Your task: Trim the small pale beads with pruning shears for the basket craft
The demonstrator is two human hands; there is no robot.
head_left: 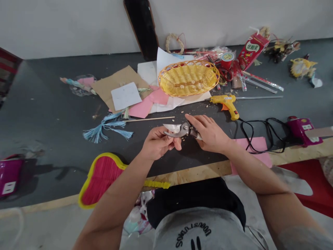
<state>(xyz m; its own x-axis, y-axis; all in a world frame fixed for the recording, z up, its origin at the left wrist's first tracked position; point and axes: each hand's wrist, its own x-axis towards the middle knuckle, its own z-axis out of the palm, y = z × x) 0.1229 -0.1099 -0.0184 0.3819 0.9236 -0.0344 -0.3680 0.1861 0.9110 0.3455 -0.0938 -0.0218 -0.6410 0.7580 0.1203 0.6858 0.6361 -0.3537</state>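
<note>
My right hand [212, 134] is wrapped round the handles of a pair of pruning shears [184, 128]. Their blades point left, parted, over the fingers of my left hand [158, 143]. Those fingers are pinched together right at the blades; what they hold is too small or hidden to make out. Small light-coloured clippings lie scattered on the dark table [140, 146] around both hands. Just beyond them is a thin wooden stick [151, 119], with a blue tassel [106, 127] by its left end.
Behind my hands stand a yellow woven basket [188, 80] and a yellow glue gun [225, 103] with a black cord. Papers and brown card [125, 78] lie left of the basket. A red drink carton [252, 50] leans at the back. A yellow-rimmed red piece [102, 178] overhangs the front edge.
</note>
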